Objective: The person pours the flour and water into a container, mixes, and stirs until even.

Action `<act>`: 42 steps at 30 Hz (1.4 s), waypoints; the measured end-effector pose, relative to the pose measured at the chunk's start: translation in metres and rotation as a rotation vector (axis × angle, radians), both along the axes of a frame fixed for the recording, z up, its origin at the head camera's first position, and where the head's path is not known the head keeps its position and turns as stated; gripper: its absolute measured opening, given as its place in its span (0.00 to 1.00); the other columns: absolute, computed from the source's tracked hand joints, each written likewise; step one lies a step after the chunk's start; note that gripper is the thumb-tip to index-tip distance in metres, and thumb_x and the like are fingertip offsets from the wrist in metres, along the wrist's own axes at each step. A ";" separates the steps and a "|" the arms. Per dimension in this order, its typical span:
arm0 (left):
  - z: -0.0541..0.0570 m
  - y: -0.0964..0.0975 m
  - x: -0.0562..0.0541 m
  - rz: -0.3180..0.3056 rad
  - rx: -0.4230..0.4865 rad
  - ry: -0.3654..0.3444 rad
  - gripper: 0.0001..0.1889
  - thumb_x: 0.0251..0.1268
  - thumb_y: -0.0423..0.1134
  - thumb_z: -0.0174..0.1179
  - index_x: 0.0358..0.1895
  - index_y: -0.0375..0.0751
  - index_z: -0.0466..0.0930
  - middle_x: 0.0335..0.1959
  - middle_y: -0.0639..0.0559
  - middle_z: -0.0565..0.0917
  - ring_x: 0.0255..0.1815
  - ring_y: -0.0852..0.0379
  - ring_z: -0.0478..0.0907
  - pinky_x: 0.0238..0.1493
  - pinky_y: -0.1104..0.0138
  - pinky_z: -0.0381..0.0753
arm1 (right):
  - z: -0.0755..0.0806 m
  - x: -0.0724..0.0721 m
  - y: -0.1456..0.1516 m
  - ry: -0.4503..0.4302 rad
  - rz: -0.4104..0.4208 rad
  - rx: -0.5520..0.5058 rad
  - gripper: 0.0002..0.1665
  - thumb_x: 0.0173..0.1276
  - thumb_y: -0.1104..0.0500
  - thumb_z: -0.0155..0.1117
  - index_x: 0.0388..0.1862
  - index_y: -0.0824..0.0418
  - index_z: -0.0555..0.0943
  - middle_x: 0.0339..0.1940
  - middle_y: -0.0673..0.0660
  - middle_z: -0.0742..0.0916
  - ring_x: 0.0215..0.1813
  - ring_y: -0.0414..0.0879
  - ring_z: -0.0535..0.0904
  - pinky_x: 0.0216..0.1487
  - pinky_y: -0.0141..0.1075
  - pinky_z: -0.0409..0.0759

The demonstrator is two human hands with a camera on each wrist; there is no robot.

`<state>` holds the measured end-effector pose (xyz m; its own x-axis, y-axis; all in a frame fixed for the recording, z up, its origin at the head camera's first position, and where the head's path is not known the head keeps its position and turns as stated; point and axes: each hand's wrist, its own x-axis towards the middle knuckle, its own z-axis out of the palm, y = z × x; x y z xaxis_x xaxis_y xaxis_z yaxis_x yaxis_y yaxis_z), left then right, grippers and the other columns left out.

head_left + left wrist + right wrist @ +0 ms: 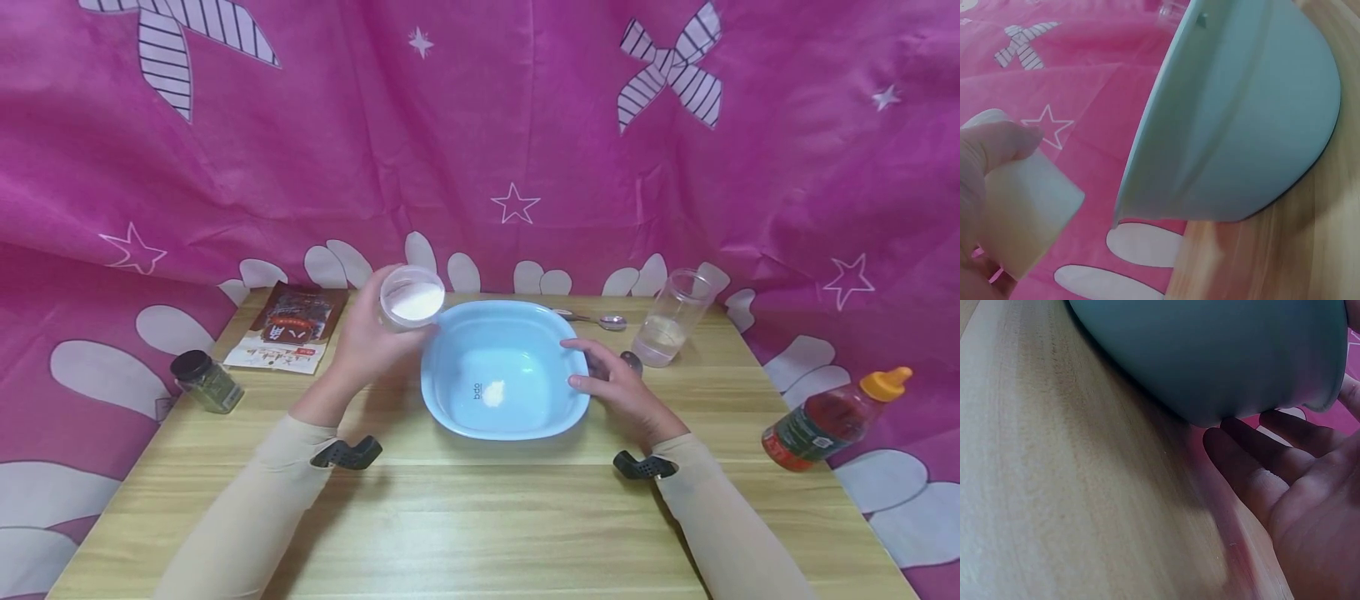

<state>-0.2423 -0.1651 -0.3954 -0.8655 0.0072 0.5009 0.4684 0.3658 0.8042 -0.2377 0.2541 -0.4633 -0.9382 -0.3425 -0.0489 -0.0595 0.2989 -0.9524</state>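
Note:
My left hand (378, 329) grips a clear plastic cup (412, 297) of white powder, just beyond the left rim of a light blue basin (510, 429). The cup's mouth faces the head camera; the left wrist view shows the thumb across the side of the same cup (1035, 203). A small patch of white powder (492, 393) lies on the basin floor. On the opposite side, my right hand (618, 387) holds the basin's right rim, with one finger and the thumb over the edge. More fingers (1247, 465) rest against the outer wall from below.
Behind the basin lie a metal spoon (611, 322) and a tall clear cup of liquid (663, 329). A dark round object (632, 362) is partly hidden by the right hand. Left stand a black-lidded jar (206, 383) and a brown packet (288, 327); right, a red sauce bottle (825, 423).

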 end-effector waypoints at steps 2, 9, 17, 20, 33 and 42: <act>0.000 -0.003 0.000 0.013 0.015 -0.022 0.48 0.51 0.40 0.89 0.78 0.47 0.75 0.69 0.49 0.83 0.70 0.47 0.77 0.75 0.43 0.73 | 0.000 0.000 0.000 0.004 0.002 -0.002 0.37 0.78 0.45 0.75 0.82 0.37 0.75 0.92 0.51 0.64 0.90 0.64 0.60 0.84 0.70 0.60; -0.002 -0.017 0.004 0.105 0.060 -0.123 0.47 0.54 0.46 0.88 0.79 0.49 0.74 0.71 0.50 0.81 0.73 0.49 0.76 0.77 0.44 0.74 | -0.002 0.000 -0.001 0.008 0.002 0.001 0.37 0.78 0.45 0.75 0.82 0.36 0.74 0.92 0.51 0.64 0.90 0.64 0.60 0.84 0.70 0.60; -0.013 -0.037 0.006 0.186 0.080 -0.223 0.49 0.56 0.50 0.88 0.79 0.46 0.72 0.71 0.46 0.80 0.71 0.47 0.77 0.75 0.47 0.75 | -0.004 -0.002 0.000 0.007 0.007 -0.003 0.36 0.79 0.45 0.74 0.82 0.36 0.75 0.92 0.51 0.65 0.90 0.63 0.60 0.85 0.69 0.60; -0.022 -0.044 0.007 0.209 0.069 -0.257 0.48 0.56 0.51 0.87 0.79 0.43 0.72 0.70 0.45 0.80 0.70 0.46 0.77 0.76 0.47 0.75 | -0.006 -0.001 0.002 -0.006 0.017 -0.012 0.36 0.79 0.46 0.74 0.82 0.37 0.75 0.92 0.51 0.64 0.90 0.63 0.59 0.84 0.67 0.62; -0.059 -0.067 0.002 0.219 0.048 -0.305 0.53 0.56 0.50 0.88 0.81 0.38 0.68 0.71 0.39 0.79 0.72 0.43 0.76 0.77 0.46 0.73 | 0.001 0.002 0.002 0.010 0.021 -0.017 0.36 0.79 0.49 0.74 0.82 0.39 0.75 0.92 0.52 0.65 0.91 0.61 0.59 0.86 0.66 0.58; -0.076 -0.080 0.000 0.223 0.010 -0.349 0.54 0.59 0.47 0.86 0.83 0.33 0.64 0.74 0.33 0.76 0.75 0.36 0.74 0.81 0.42 0.69 | -0.001 0.001 0.001 0.010 0.019 -0.023 0.36 0.79 0.48 0.74 0.83 0.39 0.75 0.92 0.51 0.64 0.91 0.61 0.56 0.87 0.67 0.56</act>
